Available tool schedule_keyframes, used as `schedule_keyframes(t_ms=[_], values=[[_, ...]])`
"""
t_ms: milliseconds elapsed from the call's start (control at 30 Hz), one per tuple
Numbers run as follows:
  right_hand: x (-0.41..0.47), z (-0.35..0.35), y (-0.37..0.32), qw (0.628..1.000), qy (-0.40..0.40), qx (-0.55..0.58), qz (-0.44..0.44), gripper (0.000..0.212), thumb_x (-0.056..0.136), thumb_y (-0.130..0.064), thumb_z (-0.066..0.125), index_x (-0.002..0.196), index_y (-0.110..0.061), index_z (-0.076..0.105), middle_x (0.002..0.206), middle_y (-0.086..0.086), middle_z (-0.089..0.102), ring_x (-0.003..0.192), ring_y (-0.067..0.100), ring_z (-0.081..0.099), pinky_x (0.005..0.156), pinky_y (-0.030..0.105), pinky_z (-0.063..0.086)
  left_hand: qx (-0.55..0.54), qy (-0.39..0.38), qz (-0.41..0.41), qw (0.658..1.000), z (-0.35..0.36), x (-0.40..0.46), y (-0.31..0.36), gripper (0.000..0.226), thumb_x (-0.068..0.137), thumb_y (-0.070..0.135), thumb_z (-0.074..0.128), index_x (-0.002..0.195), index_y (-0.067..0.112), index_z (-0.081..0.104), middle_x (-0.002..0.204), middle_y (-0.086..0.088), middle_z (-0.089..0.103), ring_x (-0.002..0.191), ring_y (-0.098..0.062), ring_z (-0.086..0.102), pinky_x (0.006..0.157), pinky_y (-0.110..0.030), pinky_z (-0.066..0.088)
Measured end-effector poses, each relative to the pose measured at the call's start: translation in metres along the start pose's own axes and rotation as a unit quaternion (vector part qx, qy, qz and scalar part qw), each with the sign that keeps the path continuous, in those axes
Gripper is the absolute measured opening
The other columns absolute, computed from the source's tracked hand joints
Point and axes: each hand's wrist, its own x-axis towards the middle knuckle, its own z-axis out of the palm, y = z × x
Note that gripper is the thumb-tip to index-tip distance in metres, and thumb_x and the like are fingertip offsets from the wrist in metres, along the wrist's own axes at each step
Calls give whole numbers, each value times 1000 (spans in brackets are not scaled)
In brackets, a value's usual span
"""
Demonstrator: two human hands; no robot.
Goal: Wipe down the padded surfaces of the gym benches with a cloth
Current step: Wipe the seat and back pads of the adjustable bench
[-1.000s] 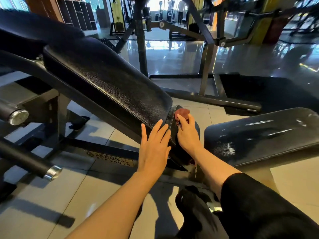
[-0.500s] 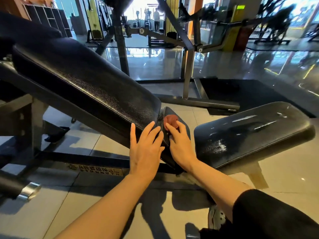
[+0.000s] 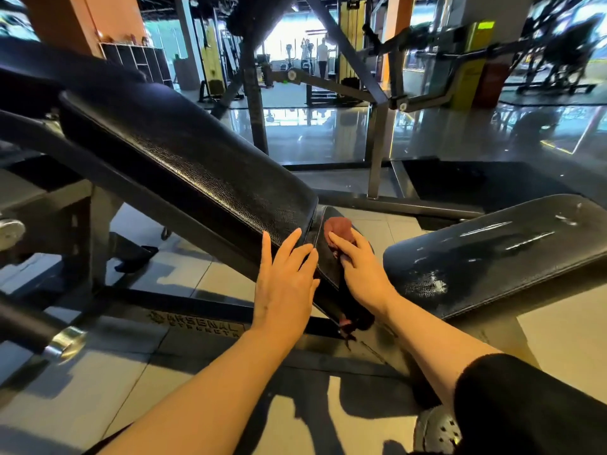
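Note:
A long black padded backrest (image 3: 184, 165) slopes down from the upper left to the middle. My left hand (image 3: 284, 280) lies flat with straight fingers on its lower end. Beside it my right hand (image 3: 359, 270) holds a dark red cloth (image 3: 338, 228) against the small dark pad (image 3: 328, 257) at the backrest's foot. The cloth's front part shows beyond my fingertips; a loose end (image 3: 345, 323) hangs below my wrist. A black seat pad (image 3: 499, 254) with wet streaks lies to the right.
The bench's black steel frame (image 3: 197, 320) runs along the tiled floor below my hands. Chrome-capped bars (image 3: 62, 343) stick out at the left. Upright posts (image 3: 377, 146) of another machine and a black floor mat (image 3: 486, 182) stand behind the bench. People stand far off.
Both hands stay in the same place on the bench, the right hand's cloth shifting only slightly on the small pad. The view has swung and tilted, showing more of the gym beyond.

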Motion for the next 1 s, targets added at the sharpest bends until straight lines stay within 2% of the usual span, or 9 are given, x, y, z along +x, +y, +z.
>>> schedule_keyframes(t_ms=[100, 233, 267, 400, 500, 600, 767, 933, 1000], values=[[-3, -6, 16, 996, 30, -6, 85, 47, 99, 0, 36, 142, -15, 47, 155, 6, 26, 138, 27, 32, 111, 26, 23, 5, -5, -1, 1000, 0, -1, 1, 49, 68, 29, 83, 112, 10, 69, 115, -4, 66, 129, -29, 49, 115, -52, 2], [0, 4, -6, 1000, 3, 14, -17, 46, 98, 2, 39, 140, -15, 49, 146, -8, 28, 134, 6, 25, 99, -3, 12, -11, 2, 0, 1000, 0, -1, 3, 50, 67, 23, 83, 113, 8, 68, 115, -6, 66, 128, -30, 49, 115, -52, 3], [5, 4, -6, 999, -10, 16, -34, 47, 98, 3, 39, 140, -15, 49, 146, -8, 28, 134, 5, 25, 100, -3, 12, -14, 7, 2, 1000, 1, -1, 2, 50, 68, 22, 82, 114, 8, 67, 116, -6, 66, 129, -30, 49, 116, -51, 2], [24, -2, 11, 998, 28, 38, 48, 47, 98, 2, 37, 140, -16, 49, 152, 7, 30, 139, 25, 32, 114, 26, 23, -43, 19, 10, 999, 4, -5, 2, 43, 79, 23, 69, 118, 4, 64, 119, -7, 65, 133, -29, 44, 116, -53, 4], [18, 5, 1, 998, 46, 25, 32, 43, 99, -2, 40, 138, -14, 51, 148, 3, 34, 134, 20, 36, 105, 19, 24, -58, 12, 5, 998, 5, -8, 4, 45, 87, 34, 55, 118, 2, 63, 121, -9, 64, 134, -27, 43, 116, -57, 8], [19, 8, -8, 999, 19, 18, -35, 43, 100, -3, 40, 139, -17, 51, 146, 0, 35, 132, 14, 35, 103, 13, 22, -45, 19, 14, 999, 12, -9, 1, 54, 83, 40, 61, 119, 0, 63, 123, -12, 63, 134, -26, 42, 116, -58, 9], [48, -1, 9, 997, 37, 30, 62, 43, 101, -3, 37, 140, -15, 49, 146, 11, 35, 132, 28, 40, 111, 30, 29, -22, 40, 17, 999, 17, -8, 1, 58, 76, 42, 66, 117, 0, 64, 120, -12, 65, 130, -26, 46, 115, -59, 12], [31, 11, -6, 998, 49, 28, -26, 41, 99, -3, 41, 136, -16, 55, 142, 2, 40, 127, 16, 42, 102, 17, 30, -16, 58, 24, 998, 22, -8, -3, 58, 75, 41, 73, 115, 0, 65, 118, -12, 66, 128, -26, 50, 115, -59, 13], [44, 6, 4, 999, 40, 29, -22, 42, 100, -4, 39, 137, -18, 53, 142, 5, 39, 128, 18, 42, 99, 14, 28, -16, 60, 27, 998, 23, -7, -3, 58, 75, 42, 73, 115, 0, 64, 117, -12, 66, 128, -25, 49, 116, -58, 12]])
